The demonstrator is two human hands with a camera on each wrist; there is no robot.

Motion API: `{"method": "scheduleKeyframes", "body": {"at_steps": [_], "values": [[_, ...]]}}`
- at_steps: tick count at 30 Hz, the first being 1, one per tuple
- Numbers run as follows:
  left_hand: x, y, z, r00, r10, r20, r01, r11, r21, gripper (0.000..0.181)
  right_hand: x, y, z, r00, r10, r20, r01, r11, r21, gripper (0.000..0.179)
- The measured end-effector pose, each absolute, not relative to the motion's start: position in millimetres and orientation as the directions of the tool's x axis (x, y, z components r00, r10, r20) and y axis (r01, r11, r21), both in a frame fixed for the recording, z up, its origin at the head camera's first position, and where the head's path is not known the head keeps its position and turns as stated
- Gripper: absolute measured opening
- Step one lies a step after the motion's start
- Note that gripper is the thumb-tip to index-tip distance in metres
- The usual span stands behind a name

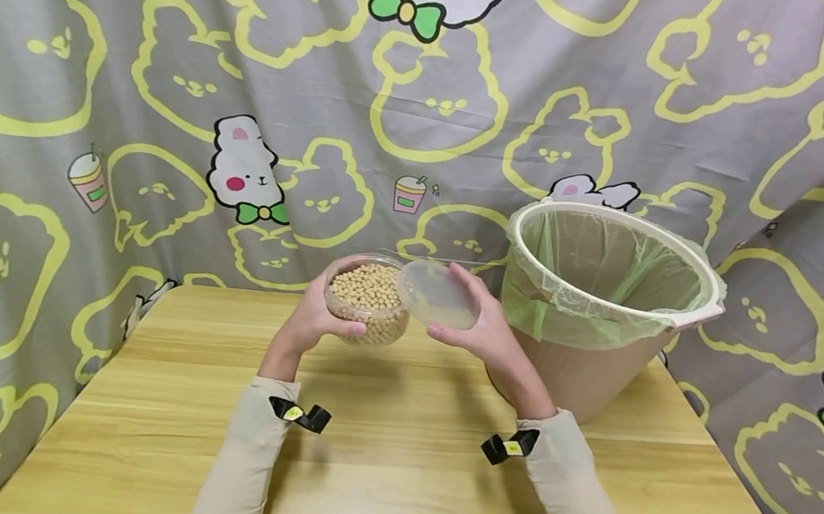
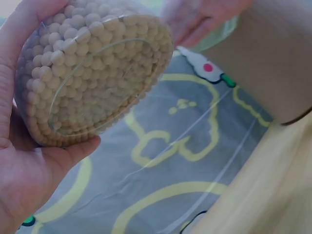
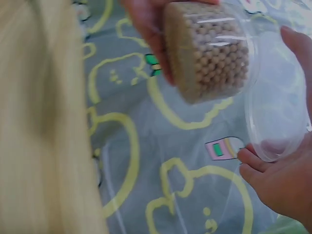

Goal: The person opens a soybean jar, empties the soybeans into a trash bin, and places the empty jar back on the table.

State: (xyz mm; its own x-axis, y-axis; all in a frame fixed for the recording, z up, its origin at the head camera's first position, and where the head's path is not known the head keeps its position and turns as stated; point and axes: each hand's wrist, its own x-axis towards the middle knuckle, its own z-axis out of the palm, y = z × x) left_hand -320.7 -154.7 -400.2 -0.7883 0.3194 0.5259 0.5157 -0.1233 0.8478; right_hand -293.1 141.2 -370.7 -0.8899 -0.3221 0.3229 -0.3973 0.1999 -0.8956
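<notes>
My left hand [image 1: 315,314] grips a clear round plastic jar [image 1: 383,333] full of small round tan beads or beans [image 1: 367,286]. It holds the jar above the table, its top uncovered and tipped slightly toward me. A translucent round lid [image 1: 441,295] is in my right hand [image 1: 482,321], thumb and fingers at its rim. The lid sits beside the jar's mouth, tilted; the right wrist view shows the lid [image 3: 275,97] close to the jar's rim, and I cannot tell whether they touch. From below, the left wrist view shows the jar's base [image 2: 102,83] packed with the round pieces.
A large beige bin [image 1: 573,374] lined with a thin green bag [image 1: 558,306] stands on the right of the wooden table [image 1: 389,472], close to my right forearm. Behind the table hangs a grey curtain [image 1: 323,97] with cartoon prints.
</notes>
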Motion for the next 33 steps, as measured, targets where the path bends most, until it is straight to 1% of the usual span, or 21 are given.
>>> {"method": "scheduleKeyframes", "body": {"at_steps": [2, 4, 7, 11, 17, 24, 33], "values": [[-320, -161, -398, -0.8, 0.289, 0.526, 0.515, -0.118, 0.849, 0.103, -291, 143, -374, -0.901, -0.302, 0.313, -0.384, 0.212, -0.899, 0.099], [-320, -166, -396, -0.808, 0.265, 0.527, 0.516, -0.116, 0.849, 0.102, -290, 144, -379, -0.904, -0.289, 0.315, -0.39, 0.253, -0.886, 0.1], [-318, -172, -394, -0.817, 0.235, 0.527, 0.513, -0.123, 0.85, 0.102, -289, 144, -388, -0.895, -0.291, 0.338, -0.428, 0.343, -0.836, 0.104], [-317, -175, -391, -0.809, 0.205, 0.551, 0.527, -0.163, 0.834, 0.101, -290, 141, -404, -0.879, -0.334, 0.341, -0.464, 0.429, -0.775, 0.109], [-318, -175, -386, -0.793, 0.181, 0.582, 0.55, -0.197, 0.811, 0.099, -295, 137, -428, -0.88, -0.406, 0.246, -0.443, 0.514, -0.735, 0.118], [-316, -174, -384, -0.801, 0.177, 0.571, 0.54, -0.198, 0.818, 0.1, -300, 136, -443, -0.869, -0.47, 0.156, -0.442, 0.593, -0.673, 0.122], [-315, -170, -387, -0.807, 0.192, 0.558, 0.531, -0.179, 0.828, 0.101, -304, 137, -461, -0.862, -0.505, 0.045, -0.433, 0.687, -0.583, 0.129]]}}
